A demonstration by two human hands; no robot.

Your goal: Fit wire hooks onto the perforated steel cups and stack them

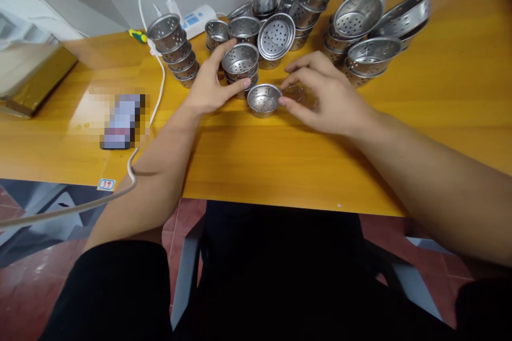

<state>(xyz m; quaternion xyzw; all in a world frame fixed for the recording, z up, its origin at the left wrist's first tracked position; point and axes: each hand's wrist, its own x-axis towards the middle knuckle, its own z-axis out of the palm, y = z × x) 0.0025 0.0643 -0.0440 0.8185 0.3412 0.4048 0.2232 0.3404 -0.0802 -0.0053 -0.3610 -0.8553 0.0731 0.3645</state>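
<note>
My left hand point(210, 85) curves round a short stack of perforated metal strainer baskets point(240, 61), thumb across the front and index finger behind the top rim. Just in front of that stack, a small strainer basket point(264, 101) sits upright on the table, with its perforated bottom showing. At its right rim are the bent thumb and index fingertips of my right hand point(314, 93), seemingly holding the edge. Beneath the right palm lies a thin wire ring point(296, 93), partly hidden. A tilted strainer basket point(277, 37) leans behind the left hand's stack.
Taller stacks of strainer baskets point(360, 16) stand at the back right, and another stack point(174, 48) at the left. A white cable point(160, 88) runs from a power strip point(200, 18) past a phone point(122, 120). A cardboard box point(36, 80) lies far left on the wooden table point(280, 170).
</note>
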